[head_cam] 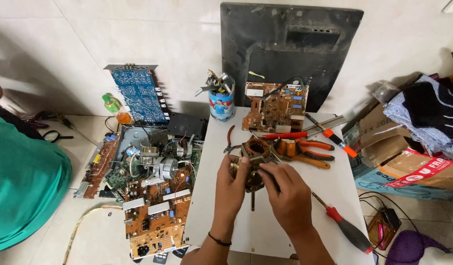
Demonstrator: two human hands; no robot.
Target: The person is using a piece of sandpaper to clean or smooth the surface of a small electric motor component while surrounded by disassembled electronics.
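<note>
My left hand grips the left side of a small electric motor with copper windings, held over a white board that serves as a work surface. My right hand is closed on the motor's right side, fingers pinched at its metal frame. A thin shaft sticks down from the motor between my hands. Both hands sit at the middle of the board.
Orange-handled pliers, a red screwdriver, a brown circuit board and a can of tools lie around. Circuit boards pile up on the floor at left. A person in green sits left. Cardboard boxes stand right.
</note>
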